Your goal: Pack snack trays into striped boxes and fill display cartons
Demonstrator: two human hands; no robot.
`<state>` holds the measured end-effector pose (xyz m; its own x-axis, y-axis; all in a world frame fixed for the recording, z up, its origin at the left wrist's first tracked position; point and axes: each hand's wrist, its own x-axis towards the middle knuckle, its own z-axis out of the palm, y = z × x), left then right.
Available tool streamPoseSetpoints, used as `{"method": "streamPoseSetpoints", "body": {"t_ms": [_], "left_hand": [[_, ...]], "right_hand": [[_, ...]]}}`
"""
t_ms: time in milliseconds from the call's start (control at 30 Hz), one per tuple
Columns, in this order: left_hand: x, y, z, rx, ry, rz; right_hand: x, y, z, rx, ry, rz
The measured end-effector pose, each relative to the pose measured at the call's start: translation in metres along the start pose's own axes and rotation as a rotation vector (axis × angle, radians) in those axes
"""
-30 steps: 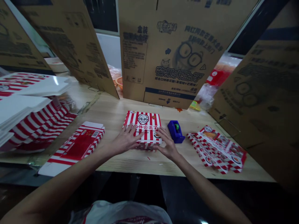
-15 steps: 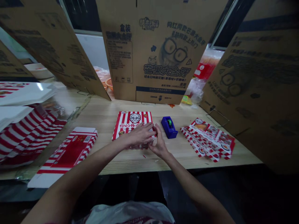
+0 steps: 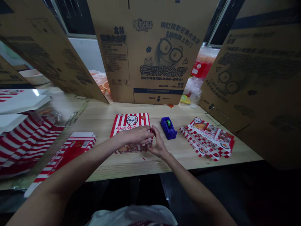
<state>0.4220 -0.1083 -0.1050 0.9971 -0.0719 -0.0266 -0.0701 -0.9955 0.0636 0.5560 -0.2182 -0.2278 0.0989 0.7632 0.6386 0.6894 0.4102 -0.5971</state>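
A red-and-white striped paper box [image 3: 129,121] with a cartoon face printed on its lid lies on the table in front of me. My left hand [image 3: 138,135] reaches across the lid, its fingers bent against the box's right edge. At that same edge, my right hand [image 3: 159,146] holds the side between thumb and fingers. The fingertips of both hands nearly meet there, and what lies under them is partly hidden. Just right of the hands stands a blue tape dispenser [image 3: 168,128] with a green core.
Fanned printed cards [image 3: 209,136] lie to the right. At left is a flat striped carton [image 3: 70,152], beside a stack of white-and-striped packaging [image 3: 25,138]. Tall cardboard panels [image 3: 145,62] stand along the back, with plastic bags [image 3: 196,88] behind them.
The view has shifted slightly, so the scene sits a little further left. My hands remain at the box's right edge, with only small finger movement.
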Motion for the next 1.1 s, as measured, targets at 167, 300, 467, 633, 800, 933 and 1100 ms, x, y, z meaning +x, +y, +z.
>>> {"method": "streamPoseSetpoints", "body": {"t_ms": [167, 300, 467, 633, 800, 933, 1100], "left_hand": [[-0.004, 0.001, 0.005, 0.077, -0.014, -0.027], [-0.011, 0.009, 0.025, 0.159, 0.037, -0.086], [-0.037, 0.022, 0.057, 0.299, 0.197, -0.229], [-0.090, 0.019, 0.082, 0.403, 0.449, -0.375], [-0.109, 0.014, 0.097, 0.408, 0.632, -0.382], [-0.108, 0.013, 0.092, 0.321, 0.640, -0.372], [-0.113, 0.008, 0.081, 0.221, 0.576, -0.355]], "right_hand": [[0.003, -0.001, -0.002, -0.046, -0.009, -0.030], [0.002, 0.001, -0.002, -0.043, -0.003, -0.047], [-0.001, 0.003, -0.005, -0.064, -0.042, -0.090], [-0.001, 0.002, -0.011, -0.248, -0.135, -0.259], [0.002, 0.002, -0.011, -0.339, -0.110, -0.349], [0.003, -0.002, -0.012, -0.306, -0.164, -0.304], [0.006, -0.004, -0.013, -0.281, -0.137, -0.312]]}}
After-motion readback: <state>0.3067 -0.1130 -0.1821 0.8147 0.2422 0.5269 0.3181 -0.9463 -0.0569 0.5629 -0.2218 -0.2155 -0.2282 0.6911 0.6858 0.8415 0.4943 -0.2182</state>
